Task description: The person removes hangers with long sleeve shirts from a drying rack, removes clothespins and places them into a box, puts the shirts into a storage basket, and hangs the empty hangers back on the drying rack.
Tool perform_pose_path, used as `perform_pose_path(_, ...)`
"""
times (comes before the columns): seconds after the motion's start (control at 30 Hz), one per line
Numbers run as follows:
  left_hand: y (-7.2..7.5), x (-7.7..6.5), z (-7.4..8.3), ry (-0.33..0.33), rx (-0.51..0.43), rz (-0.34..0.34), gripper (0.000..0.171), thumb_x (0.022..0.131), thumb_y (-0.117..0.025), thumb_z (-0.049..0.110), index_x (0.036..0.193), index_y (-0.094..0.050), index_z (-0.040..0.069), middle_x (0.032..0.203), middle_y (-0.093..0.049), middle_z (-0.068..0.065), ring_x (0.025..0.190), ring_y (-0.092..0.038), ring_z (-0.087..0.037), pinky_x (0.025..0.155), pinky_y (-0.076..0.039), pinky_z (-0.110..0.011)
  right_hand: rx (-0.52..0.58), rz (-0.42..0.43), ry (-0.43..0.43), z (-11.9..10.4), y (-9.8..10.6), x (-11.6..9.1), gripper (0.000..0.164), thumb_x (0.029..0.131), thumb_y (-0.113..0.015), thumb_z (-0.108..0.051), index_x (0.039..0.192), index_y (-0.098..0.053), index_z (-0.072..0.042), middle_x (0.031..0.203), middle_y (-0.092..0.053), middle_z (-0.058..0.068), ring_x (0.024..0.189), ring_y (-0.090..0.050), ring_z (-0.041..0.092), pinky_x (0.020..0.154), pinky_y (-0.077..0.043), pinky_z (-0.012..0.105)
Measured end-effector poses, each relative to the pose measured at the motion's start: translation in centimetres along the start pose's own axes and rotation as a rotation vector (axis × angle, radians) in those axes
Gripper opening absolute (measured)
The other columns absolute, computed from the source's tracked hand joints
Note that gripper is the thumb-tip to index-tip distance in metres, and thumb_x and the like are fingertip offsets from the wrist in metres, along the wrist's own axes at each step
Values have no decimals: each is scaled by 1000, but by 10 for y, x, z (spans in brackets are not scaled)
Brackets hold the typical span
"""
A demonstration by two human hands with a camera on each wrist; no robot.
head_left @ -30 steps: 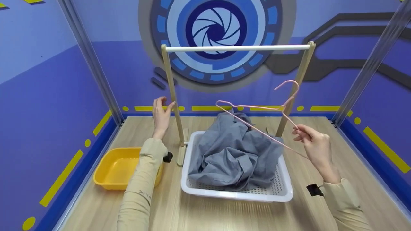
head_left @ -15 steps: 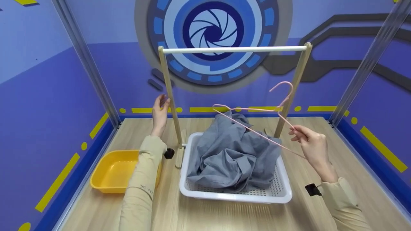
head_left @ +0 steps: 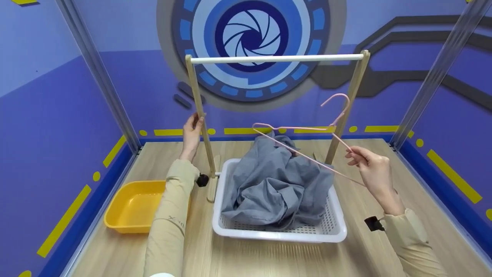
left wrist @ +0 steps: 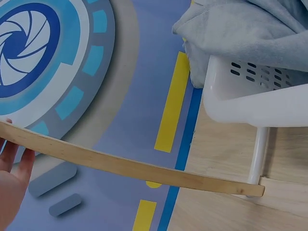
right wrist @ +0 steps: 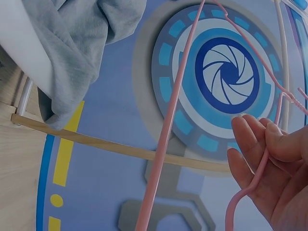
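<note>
My right hand pinches a pink wire hanger by one shoulder, thumb against fingers. The hanger is tilted in the air, its hook up, in front of the right post of a wooden clothes rack with a white top bar. My left hand holds the rack's left post partway up, with a fingertip showing past the far side. Between the posts, a white perforated basket holds a crumpled grey cloth garment, which bulges over the rim. The right wrist view shows the hanger's wire close up.
A yellow plastic tub stands left of the basket, partly hidden by my left sleeve. The wooden tabletop is bordered by printed blue-purple panels at the back and both sides.
My left fingers have closed from a loose touch to a hold on the rack post. The hanger stays in my right hand in nearly the same pose. The head view has shifted slightly.
</note>
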State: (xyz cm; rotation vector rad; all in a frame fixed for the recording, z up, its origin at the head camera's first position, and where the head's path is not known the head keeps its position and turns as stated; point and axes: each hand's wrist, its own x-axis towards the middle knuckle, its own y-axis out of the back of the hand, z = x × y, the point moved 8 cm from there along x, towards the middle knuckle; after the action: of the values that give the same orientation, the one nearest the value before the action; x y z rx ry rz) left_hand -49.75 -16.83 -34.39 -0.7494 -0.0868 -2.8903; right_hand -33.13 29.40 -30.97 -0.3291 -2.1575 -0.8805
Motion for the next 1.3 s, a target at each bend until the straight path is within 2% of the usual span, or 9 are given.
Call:
perform_pose_path(0.23,5,-8,26,24,-37,11,28,92,-50,5,116,-53,-10,105,-56,-24,97,-52,-33,85,-41,-38,-5,23,39,-6,3,7,15,79,-61,11,93,-66,6,76,-66,9,55,-61,20,56,-44,11)
perform_pose_path(0.37,5,-8,28,43,-61,-2,28,92,-50,6,115,-53,-10,106,-54,-28,99,-50,-38,87,-40,-38,3,24,38,-8,4,12,16,79,-60,12,93,-66,7,76,-66,10,55,-61,21,56,-44,12)
perform_pose_path(0.57,6,-7,23,44,-29,7,26,92,-50,7,113,-55,-8,104,-56,-25,94,-53,-32,83,-42,-37,-47,-3,47,-14,4,24,15,81,-60,9,94,-66,6,77,-66,10,56,-62,21,57,-43,10)
perform_pose_path(0.63,7,-5,19,48,-21,16,26,92,-52,8,112,-56,-8,102,-58,-23,92,-54,-28,82,-43,-35,-97,-11,53,-17,6,30,15,82,-60,7,95,-66,5,78,-66,10,57,-62,20,56,-45,15)
perform_pose_path(0.73,10,-2,8,55,-21,32,27,91,-53,11,112,-58,-6,100,-59,-19,90,-55,-25,81,-44,-34,-161,-24,54,-22,7,42,15,84,-59,3,97,-67,2,80,-66,11,59,-62,20,57,-48,29)
perform_pose_path(0.8,12,0,0,62,-12,44,29,90,-54,15,112,-59,-4,99,-60,-16,90,-56,-23,81,-44,-32,-184,-27,61,-26,8,51,15,85,-59,1,98,-67,1,81,-66,11,60,-62,22,57,-47,38)
perform_pose_path(0.87,13,0,-6,67,4,54,31,89,-54,18,112,-59,-2,99,-60,-13,90,-56,-22,81,-44,-31,-185,-31,69,-29,7,60,14,86,-58,0,97,-67,1,83,-66,12,61,-63,24,58,-47,41)
perform_pose_path(1.17,9,2,-6,56,-3,54,33,88,-55,22,112,-60,-1,96,-60,-12,88,-56,-23,78,-45,-32,-209,-35,84,-39,3,94,14,86,-59,0,97,-67,2,83,-66,13,62,-63,27,56,-46,43)
perform_pose_path(1.3,6,3,-6,71,-32,58,36,88,-57,23,113,-59,-2,96,-60,-12,92,-55,-28,78,-45,-32,-207,-44,37,-34,0,106,15,87,-58,-2,99,-67,1,82,-66,13,65,-63,27,60,-44,44)
